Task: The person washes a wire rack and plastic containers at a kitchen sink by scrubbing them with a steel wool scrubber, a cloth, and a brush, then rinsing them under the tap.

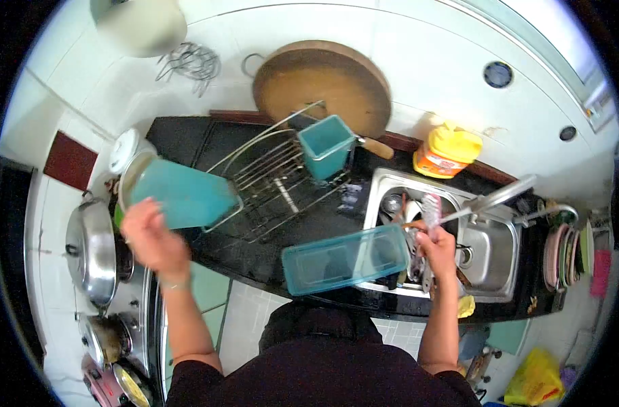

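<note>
My left hand [157, 244], smeared by motion, is at the lower left corner of a teal plastic box [184, 193]; whether its fingers grip the box cannot be made out. Over the left sink bowl, my right hand [437, 247] is closed around what looks like a scrub brush [432, 210] with pale pinkish bristles. Beside that hand lies a long, see-through container with a teal rim [343, 259], spanning the black counter and the sink edge. Spoons and other cutlery [411, 210] fill the bowl beneath the right hand.
A wire dish rack [275, 183] holds an upright teal bin [326, 146]. Behind it leans a round wooden board [323, 81]. A yellow jug [448, 150] stands behind the steel sink [489, 264]. Plates [564, 251] stand at right; a lidded steel pot [92, 251] is at left.
</note>
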### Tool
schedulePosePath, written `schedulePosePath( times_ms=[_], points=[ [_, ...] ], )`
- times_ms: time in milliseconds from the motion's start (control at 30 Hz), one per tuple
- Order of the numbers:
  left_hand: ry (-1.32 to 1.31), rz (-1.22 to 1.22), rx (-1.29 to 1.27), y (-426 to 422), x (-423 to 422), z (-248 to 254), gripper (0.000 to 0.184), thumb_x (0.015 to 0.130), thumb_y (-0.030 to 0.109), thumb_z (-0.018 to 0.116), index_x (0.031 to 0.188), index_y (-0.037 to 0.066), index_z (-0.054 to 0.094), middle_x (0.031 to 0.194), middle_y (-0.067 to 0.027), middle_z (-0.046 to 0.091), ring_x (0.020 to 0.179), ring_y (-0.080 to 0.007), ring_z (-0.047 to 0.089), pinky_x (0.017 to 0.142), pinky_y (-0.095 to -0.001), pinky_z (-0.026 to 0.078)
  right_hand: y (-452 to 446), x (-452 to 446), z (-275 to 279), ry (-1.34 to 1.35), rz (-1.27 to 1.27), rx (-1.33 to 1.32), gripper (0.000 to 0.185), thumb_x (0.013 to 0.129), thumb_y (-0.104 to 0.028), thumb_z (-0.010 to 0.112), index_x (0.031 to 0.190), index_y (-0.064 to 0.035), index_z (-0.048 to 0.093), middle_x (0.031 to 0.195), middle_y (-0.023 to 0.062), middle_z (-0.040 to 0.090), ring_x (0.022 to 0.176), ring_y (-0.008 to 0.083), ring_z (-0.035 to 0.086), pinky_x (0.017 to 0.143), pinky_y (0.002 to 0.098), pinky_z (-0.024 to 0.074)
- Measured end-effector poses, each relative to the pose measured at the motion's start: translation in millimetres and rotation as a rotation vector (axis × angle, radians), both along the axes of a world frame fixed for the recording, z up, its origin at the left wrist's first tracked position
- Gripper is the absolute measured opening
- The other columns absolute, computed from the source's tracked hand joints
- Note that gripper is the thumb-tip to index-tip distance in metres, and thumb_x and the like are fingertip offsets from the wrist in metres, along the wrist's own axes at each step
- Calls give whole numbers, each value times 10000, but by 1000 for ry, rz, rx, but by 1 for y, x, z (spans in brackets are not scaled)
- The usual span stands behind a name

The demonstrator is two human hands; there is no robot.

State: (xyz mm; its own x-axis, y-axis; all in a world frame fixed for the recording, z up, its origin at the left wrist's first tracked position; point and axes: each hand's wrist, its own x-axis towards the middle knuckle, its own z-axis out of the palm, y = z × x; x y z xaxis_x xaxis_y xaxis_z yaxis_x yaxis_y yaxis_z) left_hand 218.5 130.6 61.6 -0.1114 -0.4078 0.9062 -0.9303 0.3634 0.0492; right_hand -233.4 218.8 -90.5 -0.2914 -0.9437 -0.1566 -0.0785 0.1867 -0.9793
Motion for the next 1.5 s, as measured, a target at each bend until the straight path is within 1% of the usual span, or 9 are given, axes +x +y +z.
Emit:
schedulePosePath(
  times_ms=[200,233,333,400,533,700,1233,1400,1500],
  points=[
    [363,-48,-83,26,-44,28,221,968,171,463,1030,-30,530,938,-119,527,854,-196,514,760,-310,459,4,-26,-23,-164,-261,139,219,960,-246,486,960,-61,605,621,-15,532,459,67,461,416,222,361],
    [721,-283,119,28,-76,22,220,966,166,447,1015,-32,530,932,-117,510,872,-201,503,780,-315,449,3,-33,-20,-175,-241,117,206,960,-231,480,953,-63,600,628,-9,537,461,70,466,419,220,370],
    [106,-324,475,14,-149,-14,123,933,123,465,959,16,519,879,-103,500,807,-182,507,730,-314,438,2,-43,6,-202,-207,105,167,955,-184,465,947,-67,584,683,12,562,474,74,482,433,212,398],
    [477,-597,900,8,-218,-49,159,935,161,481,967,10,515,840,-123,540,767,-211,544,702,-344,446,6,-46,13,-353,-336,6,128,928,-117,463,944,-58,575,715,18,583,482,69,495,431,206,379],
    [658,-745,1162,-8,-303,-141,201,944,179,472,937,-19,510,804,-119,575,742,-193,559,689,-340,455,28,-56,5,248,-383,-205,272,930,-158,503,1176,-57,562,762,51,612,589,168,577,540,284,463],
    [982,-779,1482,2,-373,-190,210,950,169,453,859,4,546,763,-50,560,693,-126,526,638,-286,441,33,-7,2,919,-192,106,250,879,-192,495,1082,-144,632,800,177,609,697,363,607,620,465,482],
    [506,-774,1051,31,-381,-186,220,962,153,433,807,6,488,664,-88,480,627,-148,468,591,-324,420,46,-77,-45,618,-620,242,186,784,-152,544,910,-180,678,785,144,626,701,336,636,586,468,504],
    [730,-759,1057,14,-384,-199,217,959,162,444,805,20,497,687,-35,484,632,-100,447,587,-284,408,43,0,-38,809,-486,-90,346,824,-197,569,1146,-315,616,766,117,596,697,333,620,603,459,498],
    [925,-770,1214,12,-373,-206,215,956,160,440,790,35,495,714,-3,488,653,-84,449,601,-258,409,40,-46,-65,681,-627,98,222,794,-156,558,971,-220,677,769,137,607,670,352,607,602,492,477]
  ],
)
